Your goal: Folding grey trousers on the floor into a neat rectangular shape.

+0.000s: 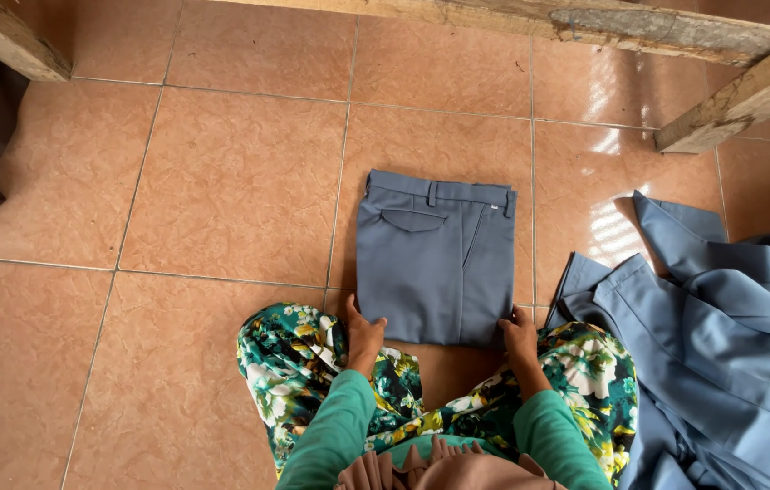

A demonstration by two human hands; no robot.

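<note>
Folded grey trousers (435, 259) lie straight ahead on floor (221, 200), long axis away from person. Left hand (363, 333) & right hand (519, 334) equally near, fingers flat on near corners, gripping nothing.

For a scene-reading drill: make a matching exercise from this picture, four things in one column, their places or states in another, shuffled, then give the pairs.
Things:
1. folded grey trousers
2. left hand
3. right hand
4. pile of blue garments

Places or states:
A. heaped loosely at the right
B. on the trousers' near right corner
C. lying flat on the tiled floor
D. on the trousers' near left corner

Pairs: 1-C, 2-D, 3-B, 4-A
</note>
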